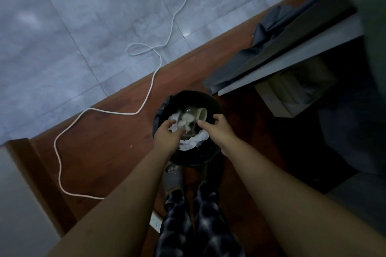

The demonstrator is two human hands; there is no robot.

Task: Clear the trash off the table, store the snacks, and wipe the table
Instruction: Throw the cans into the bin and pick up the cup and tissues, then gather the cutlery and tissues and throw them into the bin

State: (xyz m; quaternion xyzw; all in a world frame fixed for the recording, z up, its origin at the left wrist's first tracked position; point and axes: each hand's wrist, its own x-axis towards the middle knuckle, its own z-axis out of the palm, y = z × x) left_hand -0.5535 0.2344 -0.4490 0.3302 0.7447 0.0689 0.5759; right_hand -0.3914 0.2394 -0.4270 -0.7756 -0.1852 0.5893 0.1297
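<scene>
A black trash bin [217, 106] stands on the brown wooden floor below me. Inside lie white crumpled tissues [194, 143], a white paper cup [203, 114] and a clear plastic cup [189, 120] stuffed with tissue. My left hand [167, 136] reaches into the bin from the left, its fingers curled round the lower end of the clear cup. Over the bin's right side, my right hand [219, 130] has its fingers spread; its thumb is close to the cup's rim and it holds nothing.
A white cable [146, 98] snakes over the grey tiles and the wooden floor to the left. A white table edge [292, 60] with dark grey sheeting [269, 33] lies to the right, with a cardboard box [292, 94] beneath. My slippered foot [172, 177] is just in front of the bin.
</scene>
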